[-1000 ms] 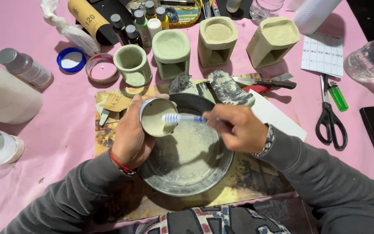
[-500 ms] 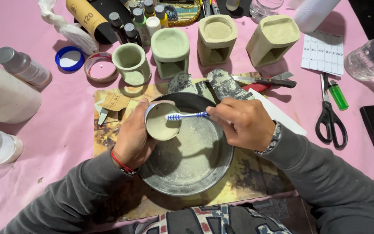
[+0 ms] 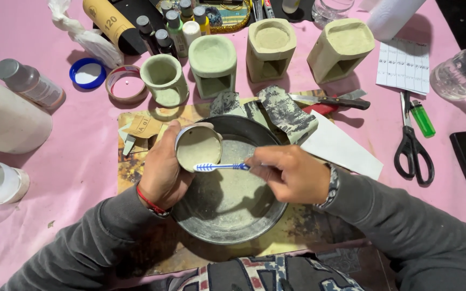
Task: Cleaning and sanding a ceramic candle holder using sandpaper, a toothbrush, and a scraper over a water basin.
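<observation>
Head view, looking down: my left hand (image 3: 163, 170) is wrapped around a small round pot (image 3: 198, 146), fingers curled about its side, holding it tilted over the near-left rim of a dark metal pan (image 3: 233, 215). My right hand (image 3: 292, 173) is closed on a blue-and-white toothbrush (image 3: 219, 167), pinching its handle, with the bristle end lying against the lower edge of the pot's pale face. Grey powder dusts the pan's floor. Beyond the pan on the pink table (image 3: 55, 178) stand four greenish cast pots (image 3: 214, 59) in a row. Black scissors (image 3: 412, 148) and a green lighter (image 3: 422, 118) lie well off to my right.
</observation>
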